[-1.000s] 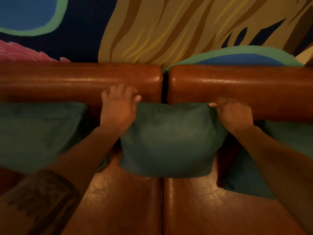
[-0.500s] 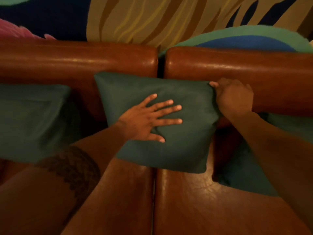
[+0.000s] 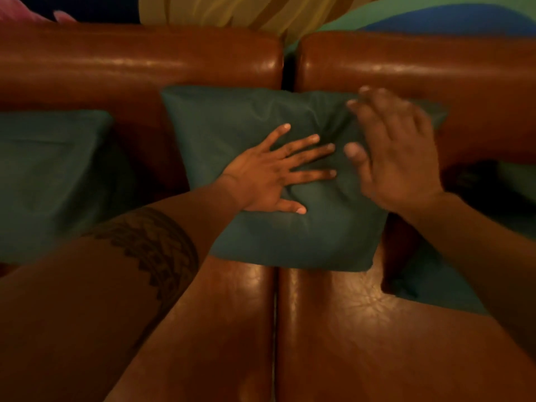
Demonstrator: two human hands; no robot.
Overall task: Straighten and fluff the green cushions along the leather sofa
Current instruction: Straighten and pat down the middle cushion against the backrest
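A green cushion (image 3: 232, 120) leans upright against the brown leather sofa back (image 3: 139, 62), straddling the gap between two sofa sections. My left hand (image 3: 269, 175) lies flat on its front with the fingers spread, holding nothing. My right hand (image 3: 397, 152) is over the cushion's right half, fingers apart and blurred by motion, with nothing in it. Another green cushion (image 3: 49, 175) rests against the back at the left. A third green cushion (image 3: 435, 282) lies at the right, partly hidden behind my right forearm.
The sofa seat (image 3: 333, 329) runs along the near edge, split by a seam in the middle. Behind the sofa back is a wall with a painted mural (image 3: 232, 10) in yellow, green and blue.
My left hand went from the cushion's top left corner to lying flat on its front. My right hand has let go of the top right corner and moved left over the front.
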